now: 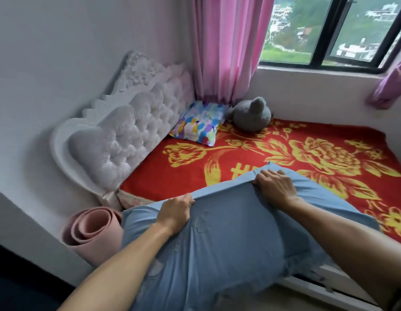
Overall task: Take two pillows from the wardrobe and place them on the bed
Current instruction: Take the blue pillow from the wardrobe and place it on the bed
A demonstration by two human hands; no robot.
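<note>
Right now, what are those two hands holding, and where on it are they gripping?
A blue pillow, held by both hands along its far top edge: the left hand near the left end, the right hand near the right corner.

The bed (251, 153) has a red flowery cover. Far beyond the gripping hands, a colourful pillow (198, 123) and a grey soft toy (251, 115) lie on it.

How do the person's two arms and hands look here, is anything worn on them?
Both forearms are bare: no sleeve reaches into view. The left hand and the right hand wear no glove, and no ring, watch or bracelet shows on the visible sides. The fingernails look short and unpainted.
</note>
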